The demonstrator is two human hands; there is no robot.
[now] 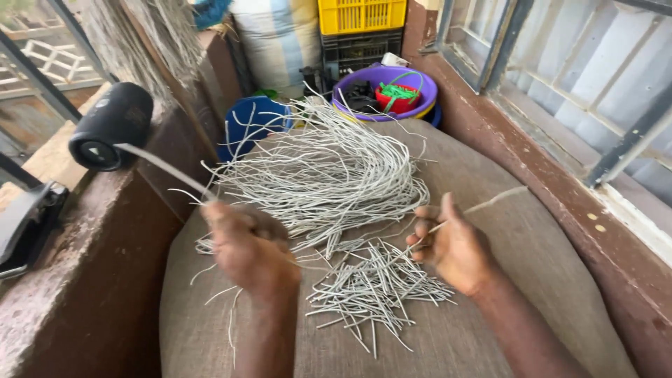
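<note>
My left hand (pixel 246 246) is closed around a thin pale blade or strip (pixel 162 166) that sticks up and to the left, blurred. My right hand (pixel 451 245) pinches one thin white strand (pixel 490 204) that runs up to the right. Between the hands lies a pile of short cut white pieces (pixel 371 290) on brown sackcloth (pixel 448 336). Beyond them spreads a big tangle of long white strands (pixel 329 171).
A black cylindrical speaker (pixel 112 126) lies on the brown ledge at left. Behind the cloth stand a blue basin (pixel 252 119), a purple basin (pixel 385 91) holding a red bowl, and yellow (pixel 360 15) and black crates. A barred window wall runs along the right.
</note>
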